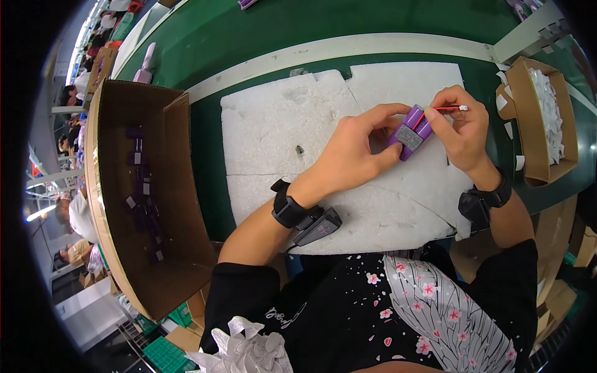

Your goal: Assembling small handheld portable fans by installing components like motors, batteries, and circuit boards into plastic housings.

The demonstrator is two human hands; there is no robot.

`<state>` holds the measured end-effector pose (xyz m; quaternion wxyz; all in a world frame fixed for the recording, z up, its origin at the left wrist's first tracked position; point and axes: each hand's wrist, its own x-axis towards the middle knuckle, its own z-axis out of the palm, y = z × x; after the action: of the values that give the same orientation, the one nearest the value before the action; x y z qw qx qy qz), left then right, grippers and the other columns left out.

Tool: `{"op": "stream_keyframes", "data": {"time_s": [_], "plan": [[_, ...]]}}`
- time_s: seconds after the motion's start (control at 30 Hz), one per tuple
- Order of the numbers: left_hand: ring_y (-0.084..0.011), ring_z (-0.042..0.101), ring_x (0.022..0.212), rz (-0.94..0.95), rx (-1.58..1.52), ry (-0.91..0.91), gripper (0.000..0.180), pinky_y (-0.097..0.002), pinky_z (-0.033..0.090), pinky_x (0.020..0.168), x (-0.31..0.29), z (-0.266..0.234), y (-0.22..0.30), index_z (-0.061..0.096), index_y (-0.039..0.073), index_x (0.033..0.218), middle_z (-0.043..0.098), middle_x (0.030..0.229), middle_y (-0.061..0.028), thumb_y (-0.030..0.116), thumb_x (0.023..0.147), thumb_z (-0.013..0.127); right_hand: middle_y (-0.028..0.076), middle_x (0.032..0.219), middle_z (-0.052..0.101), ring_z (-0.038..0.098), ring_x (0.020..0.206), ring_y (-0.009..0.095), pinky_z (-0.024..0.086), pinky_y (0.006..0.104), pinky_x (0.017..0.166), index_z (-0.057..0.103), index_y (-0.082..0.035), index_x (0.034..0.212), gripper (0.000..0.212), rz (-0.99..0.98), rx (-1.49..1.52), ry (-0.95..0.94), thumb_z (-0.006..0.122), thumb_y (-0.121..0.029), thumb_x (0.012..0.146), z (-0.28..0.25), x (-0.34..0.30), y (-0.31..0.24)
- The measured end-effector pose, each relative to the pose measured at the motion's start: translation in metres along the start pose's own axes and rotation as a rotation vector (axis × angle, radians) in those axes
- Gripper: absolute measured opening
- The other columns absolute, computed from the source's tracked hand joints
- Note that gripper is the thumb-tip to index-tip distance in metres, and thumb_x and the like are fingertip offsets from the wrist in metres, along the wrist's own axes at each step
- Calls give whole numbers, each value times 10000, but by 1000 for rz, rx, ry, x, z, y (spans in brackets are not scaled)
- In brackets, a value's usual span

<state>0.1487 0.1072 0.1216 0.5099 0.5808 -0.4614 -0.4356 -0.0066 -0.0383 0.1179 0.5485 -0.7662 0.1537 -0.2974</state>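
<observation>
A purple battery pack of cylindrical cells, with a grey patch on its side, is held tilted over the white foam sheet. My left hand grips the pack between thumb and fingers from its left side. A thin red and black wire lead runs from the pack's far end to a small white connector. My right hand pinches this lead near the pack, thumb against index finger. Dark straps with devices sit on both wrists.
To the left stands a deep cardboard box with several purple battery packs inside. A smaller cardboard box of white slips or pouches stands at the right. Beyond the foam, a pale rail crosses the green work surface. Other people are far left.
</observation>
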Motion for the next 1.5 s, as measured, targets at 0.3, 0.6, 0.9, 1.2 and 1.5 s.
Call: {"op": "stream_keyframes", "data": {"time_s": [0.3,0.6,0.9,1.2,1.5], "plan": [[-231,659,842,54,55,26,468,-314,528,781,0,2,-2,579,38,1218,686,997,-161,27,754,637,49,845,589,538,759,81,447,214,696,584,28,902,98,-25,-52,-21,643,-6,832,-1,-1,0],[-265,659,835,64,149,46,483,-338,531,779,1,1,-3,576,44,1225,678,987,-169,27,745,632,61,848,598,553,766,92,454,222,699,591,29,907,106,-37,-56,-36,648,-8,826,-1,1,0],[-275,669,852,40,162,34,493,-344,533,783,1,0,-1,571,41,1230,679,997,-174,29,743,652,62,862,601,558,772,96,462,226,711,593,32,917,106,-6,-59,-36,642,-14,835,0,2,1],[-275,677,852,33,188,40,504,-345,538,790,1,-1,1,560,35,1240,686,1008,-179,25,747,661,67,874,604,564,777,101,462,225,715,598,32,927,108,-9,-67,-23,643,-15,841,2,2,0],[-243,676,836,65,132,44,502,-327,538,782,1,1,-2,554,31,1252,688,997,-168,20,761,658,69,887,614,574,768,98,471,211,695,601,28,953,102,-48,-29,25,639,-21,872,2,1,2]]}}
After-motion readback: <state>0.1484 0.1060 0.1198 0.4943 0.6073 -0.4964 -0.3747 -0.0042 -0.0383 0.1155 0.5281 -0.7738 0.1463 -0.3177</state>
